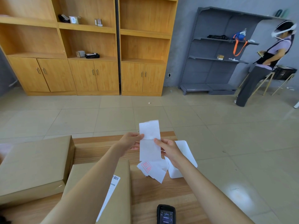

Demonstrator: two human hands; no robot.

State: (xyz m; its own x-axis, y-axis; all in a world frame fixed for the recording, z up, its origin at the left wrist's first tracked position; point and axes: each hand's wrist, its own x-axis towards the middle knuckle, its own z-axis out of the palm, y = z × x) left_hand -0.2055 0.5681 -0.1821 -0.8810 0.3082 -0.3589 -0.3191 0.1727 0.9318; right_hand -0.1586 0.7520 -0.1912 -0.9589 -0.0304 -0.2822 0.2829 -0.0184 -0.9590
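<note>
So, the white paper strip (149,139) is pinched on both long edges. On the left hand (130,141) the thumb is laid on the front of the strip and the other fingers (135,147) are curled behind it. It's gripped the same way by the right hand (170,150) on the opposite edge. The strip is held up above the far part of the wooden table (161,191), with a crease seen across it at thumb level.

Just below it, a loose pile of paper scraps (153,172) is spread on the table, one printed in red, right beside a white box (186,152). Two cardboard boxes (35,165) are stacked to the left, and a barcode label (113,185) is stuck on the nearer one. A black handheld device (165,215) is parked at the near edge. Further back, wooden cabinets (90,46) and a grey rack (218,50) are lined up along the wall, with another person (265,62) beside the rack.
</note>
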